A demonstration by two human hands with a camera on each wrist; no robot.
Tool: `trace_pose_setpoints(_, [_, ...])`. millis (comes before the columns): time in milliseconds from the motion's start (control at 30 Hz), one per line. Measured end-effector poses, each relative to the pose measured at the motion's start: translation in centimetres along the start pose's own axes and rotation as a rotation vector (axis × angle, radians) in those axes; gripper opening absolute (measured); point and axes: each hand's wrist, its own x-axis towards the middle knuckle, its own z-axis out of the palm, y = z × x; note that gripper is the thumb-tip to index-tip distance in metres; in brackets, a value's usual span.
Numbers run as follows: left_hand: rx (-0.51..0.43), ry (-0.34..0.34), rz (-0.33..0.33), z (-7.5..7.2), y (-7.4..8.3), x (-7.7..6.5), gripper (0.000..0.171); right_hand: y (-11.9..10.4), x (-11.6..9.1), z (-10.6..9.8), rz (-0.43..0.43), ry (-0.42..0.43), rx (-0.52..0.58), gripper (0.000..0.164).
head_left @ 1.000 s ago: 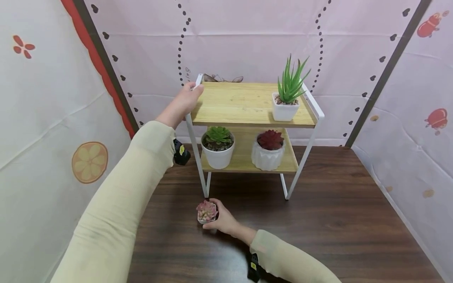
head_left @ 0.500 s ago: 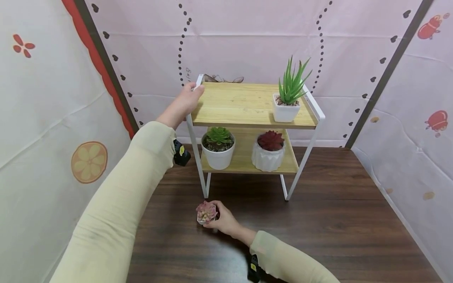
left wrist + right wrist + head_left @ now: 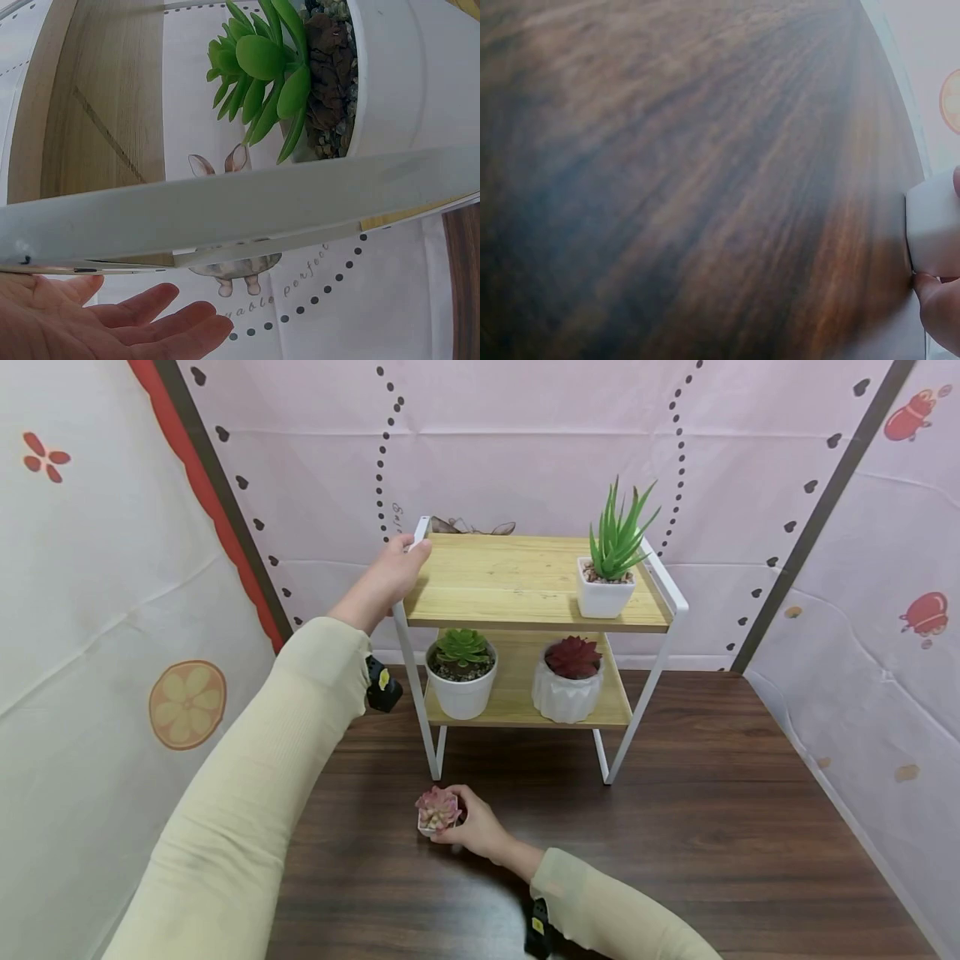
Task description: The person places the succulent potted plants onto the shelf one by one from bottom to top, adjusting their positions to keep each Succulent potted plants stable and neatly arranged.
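Note:
My left hand holds the upper left side rail of a two-tier shelf with a white metal frame. Its thumb lies over the rail; in the left wrist view the fingers extend fairly straight along the outside. Down on the table, just in front of the shelf's left leg, my right hand pinches a small white pot with a pink succulent between thumb and fingers. The right wrist view catches only the white pot and part of the hand at its right edge, the pot's base at the tabletop.
An aloe in a square white pot stands at the top board's right end. On the lower board sit a green succulent in a white pot and a red succulent in a ribbed white pot. Printed cloth surrounds the dark wooden table.

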Motion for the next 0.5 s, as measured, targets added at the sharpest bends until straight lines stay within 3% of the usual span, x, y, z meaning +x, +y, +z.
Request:
trace_pose_setpoints(233, [-0.009,-0.001,0.0,0.2,0.2,0.1,0.058,-1.0,-0.5,-0.8,-0.006,0.013,-0.026,0.062])
trace_pose_setpoints(500, [0.012,0.0,-0.005,0.1,0.1,0.1,0.06,-3.2,-1.0,-3.1,-0.049,-0.017,-0.063,0.06])
